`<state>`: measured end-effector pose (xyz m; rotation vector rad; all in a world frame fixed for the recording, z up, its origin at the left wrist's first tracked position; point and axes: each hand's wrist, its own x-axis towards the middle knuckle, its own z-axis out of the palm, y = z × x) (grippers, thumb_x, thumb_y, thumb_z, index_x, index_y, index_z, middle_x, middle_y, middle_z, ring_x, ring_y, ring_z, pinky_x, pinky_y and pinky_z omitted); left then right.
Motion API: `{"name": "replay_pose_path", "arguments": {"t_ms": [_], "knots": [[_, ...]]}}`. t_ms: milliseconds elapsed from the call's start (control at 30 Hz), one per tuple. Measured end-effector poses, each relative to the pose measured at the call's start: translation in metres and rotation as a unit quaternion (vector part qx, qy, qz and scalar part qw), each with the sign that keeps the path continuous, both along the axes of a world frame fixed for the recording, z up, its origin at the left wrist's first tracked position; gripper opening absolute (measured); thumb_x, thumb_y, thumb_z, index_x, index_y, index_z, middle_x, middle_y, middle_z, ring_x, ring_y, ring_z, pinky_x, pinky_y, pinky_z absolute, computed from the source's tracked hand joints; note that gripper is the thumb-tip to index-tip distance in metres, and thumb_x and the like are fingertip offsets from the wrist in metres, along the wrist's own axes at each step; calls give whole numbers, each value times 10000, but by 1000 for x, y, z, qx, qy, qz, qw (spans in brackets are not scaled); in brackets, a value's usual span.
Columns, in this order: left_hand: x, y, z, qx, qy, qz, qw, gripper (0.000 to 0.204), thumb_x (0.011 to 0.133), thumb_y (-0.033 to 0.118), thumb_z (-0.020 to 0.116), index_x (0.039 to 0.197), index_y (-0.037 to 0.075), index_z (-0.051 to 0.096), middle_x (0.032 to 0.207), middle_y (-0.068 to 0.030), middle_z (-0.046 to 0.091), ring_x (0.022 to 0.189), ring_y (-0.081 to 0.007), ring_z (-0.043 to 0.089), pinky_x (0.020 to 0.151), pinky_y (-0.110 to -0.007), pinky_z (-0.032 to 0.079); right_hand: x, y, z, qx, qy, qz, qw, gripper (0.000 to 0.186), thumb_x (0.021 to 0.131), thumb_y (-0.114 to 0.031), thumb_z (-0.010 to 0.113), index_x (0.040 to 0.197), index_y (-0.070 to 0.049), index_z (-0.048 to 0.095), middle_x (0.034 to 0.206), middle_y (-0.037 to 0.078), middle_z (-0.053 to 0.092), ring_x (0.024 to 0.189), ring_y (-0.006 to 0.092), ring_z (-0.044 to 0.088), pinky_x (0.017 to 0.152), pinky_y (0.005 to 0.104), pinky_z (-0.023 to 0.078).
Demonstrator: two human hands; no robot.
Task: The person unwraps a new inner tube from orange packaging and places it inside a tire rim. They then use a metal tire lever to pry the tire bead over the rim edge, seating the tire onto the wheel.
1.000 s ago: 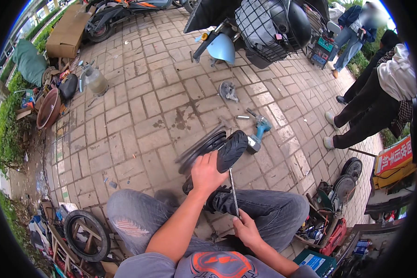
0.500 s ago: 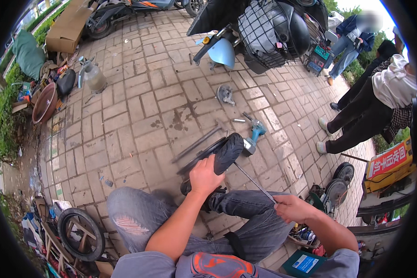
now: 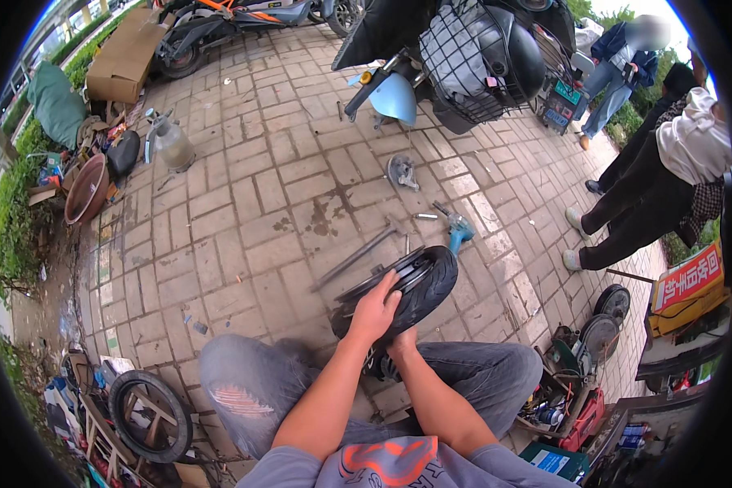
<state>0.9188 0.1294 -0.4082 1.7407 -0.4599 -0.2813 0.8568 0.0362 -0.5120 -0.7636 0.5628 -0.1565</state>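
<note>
A small wheel with a black tyre [image 3: 431,297] stands tilted between my knees, its metal rim and hub facing up and left. My left hand [image 3: 372,313] holds it from above, fingers laid across the side of the tyre and rim. Low on the near side, my right hand [image 3: 403,340] grips the tyre's lower edge; its fingertips are mostly hidden behind the rubber. A teal cordless power tool [image 3: 461,230] lies just past the wheel, partly covered by it. Beyond the rim, a long-handled hammer [image 3: 358,259] rests on the paving.
A round metal part [image 3: 402,172] and a small socket [image 3: 424,216] lie farther out. A scooter with a basket [image 3: 472,65] stands ahead; bystanders [image 3: 651,183] are at right. A bare tyre [image 3: 150,416] lies at lower left, a toolbox [image 3: 577,423] at lower right. A spray bottle [image 3: 171,145] stands far left.
My right hand has come in from the right to the tyre; the metal lever it held is out of sight. The wheel has turned, showing more tread and rim, and my left hand has shifted right.
</note>
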Motion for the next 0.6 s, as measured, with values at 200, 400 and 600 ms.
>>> {"name": "replay_pose_path", "arguments": {"t_ms": [200, 400, 600], "knots": [[7, -9, 8, 103, -25, -19, 994, 591, 936, 139, 447, 1455, 31, 186, 1393, -100, 465, 1238, -354, 454, 1012, -384, 380, 12, 22, 23, 170, -38, -58, 983, 355, 966, -328, 466, 1254, -123, 504, 1192, 55, 562, 1077, 212, 547, 921, 369, 451], [15, -13, 11, 125, -57, 3, 991, 562, 923, 115, 400, 1423, -44, 199, 1379, -166, 454, 1206, -370, 463, 1008, -416, 377, 0, 36, -54, -358, 41, 56, 931, 371, 922, -310, 539, 1214, -86, 492, 1184, 87, 555, 1088, 219, 527, 916, 342, 416], [25, -13, 13, 110, -32, 4, 993, 578, 923, 108, 383, 1433, -47, 160, 1397, -175, 432, 1225, -369, 448, 1021, -414, 365, -7, 51, -51, -90, 20, -81, 992, 300, 909, -149, 570, 1155, 22, 574, 1125, 54, 612, 994, 160, 567, 865, 313, 444]]}}
